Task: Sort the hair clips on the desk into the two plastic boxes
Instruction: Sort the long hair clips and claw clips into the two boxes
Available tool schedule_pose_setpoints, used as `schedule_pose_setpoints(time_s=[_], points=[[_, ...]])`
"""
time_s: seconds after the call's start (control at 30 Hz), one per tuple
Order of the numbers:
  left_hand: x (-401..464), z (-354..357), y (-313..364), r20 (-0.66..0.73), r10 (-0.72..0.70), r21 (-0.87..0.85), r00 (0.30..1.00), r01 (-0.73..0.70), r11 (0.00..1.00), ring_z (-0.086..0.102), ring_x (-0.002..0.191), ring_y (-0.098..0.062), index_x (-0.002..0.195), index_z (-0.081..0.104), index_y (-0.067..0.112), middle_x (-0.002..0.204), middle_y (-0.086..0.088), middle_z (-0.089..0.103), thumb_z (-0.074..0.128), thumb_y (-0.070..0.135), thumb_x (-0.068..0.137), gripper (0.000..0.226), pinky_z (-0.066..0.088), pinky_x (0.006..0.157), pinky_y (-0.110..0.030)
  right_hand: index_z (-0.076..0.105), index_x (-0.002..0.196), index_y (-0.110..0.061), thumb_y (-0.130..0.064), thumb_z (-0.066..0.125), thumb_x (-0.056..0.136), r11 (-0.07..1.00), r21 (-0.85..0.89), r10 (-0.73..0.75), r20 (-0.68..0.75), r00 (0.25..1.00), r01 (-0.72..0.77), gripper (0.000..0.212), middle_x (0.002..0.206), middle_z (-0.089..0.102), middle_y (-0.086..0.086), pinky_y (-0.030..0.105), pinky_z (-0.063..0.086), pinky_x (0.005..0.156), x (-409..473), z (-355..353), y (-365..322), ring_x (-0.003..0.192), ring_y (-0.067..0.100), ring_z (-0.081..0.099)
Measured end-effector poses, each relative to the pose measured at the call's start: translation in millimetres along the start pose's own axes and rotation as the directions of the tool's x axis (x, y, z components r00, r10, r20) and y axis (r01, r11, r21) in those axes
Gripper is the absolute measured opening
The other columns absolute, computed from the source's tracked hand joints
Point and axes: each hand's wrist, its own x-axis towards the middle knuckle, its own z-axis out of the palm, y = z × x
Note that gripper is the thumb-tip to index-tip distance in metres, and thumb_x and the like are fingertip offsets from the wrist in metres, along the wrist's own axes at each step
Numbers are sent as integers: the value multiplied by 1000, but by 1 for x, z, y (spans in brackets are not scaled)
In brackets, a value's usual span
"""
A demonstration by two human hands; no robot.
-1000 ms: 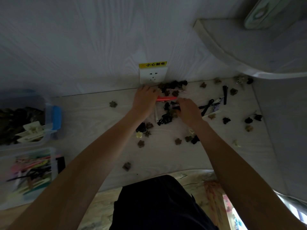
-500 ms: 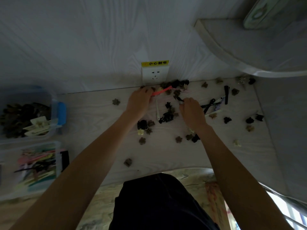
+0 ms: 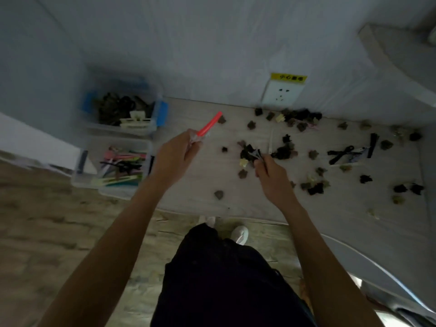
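Yellow label (image 3: 288, 78) over socket (image 3: 281, 94), unreadable

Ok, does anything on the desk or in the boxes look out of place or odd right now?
Nothing looks damaged. Loose clips lie scattered across the desk, unsorted. In the far box of dark claw clips, a pale clip stands out. The left hand holds a red clip; the right hand pinches a dark one.

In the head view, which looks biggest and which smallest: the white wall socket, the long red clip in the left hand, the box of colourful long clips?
1. Clear plastic box of colourful long clips
2. White wall socket
3. Long red hair clip

The socket sits farther from the camera, so its rank over the clip is unsure.
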Motion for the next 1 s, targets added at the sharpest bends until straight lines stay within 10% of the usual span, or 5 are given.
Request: schedule_pose_setpoints(time_s=[0.3,0.53,0.83,1.0], points=[[-40,-95,-141,218,-96,301,971,26,953,59,96,-35,109,61,4,102,-19,63,61,17,88,25,46,77,-42,45,86,-19,-23,40,98,970,-43,-237,68,969,241,13,66,52,9,30,32,49,14,82,-109,49,14,40],[-46,-101,-194,396,-154,168,905,93,981,51,109,-26,123,57,20,118,-9,55,72,31,77,50,42,90,-33,51,99,-9,-25,39,98,903,-268,-287,205,936,336,20,70,50,-1,28,30,51,37,159,-160,59,15,45],[-75,-105,-211,21,-127,83,992,125,989,54,100,-25,109,59,17,106,-7,61,57,20,82,27,46,79,-33,50,121,-9,-26,53,88,607,-654,-307,332,892,452,37,125,53,15,42,42,95,51,228,-174,115,32,47],[-74,-106,-214,-17,-102,80,995,103,992,56,100,-27,108,62,13,105,-7,63,63,12,82,25,46,81,-33,62,116,-23,-17,58,85,592,-486,-462,449,765,643,32,124,58,5,41,39,93,32,233,-160,112,29,50]])
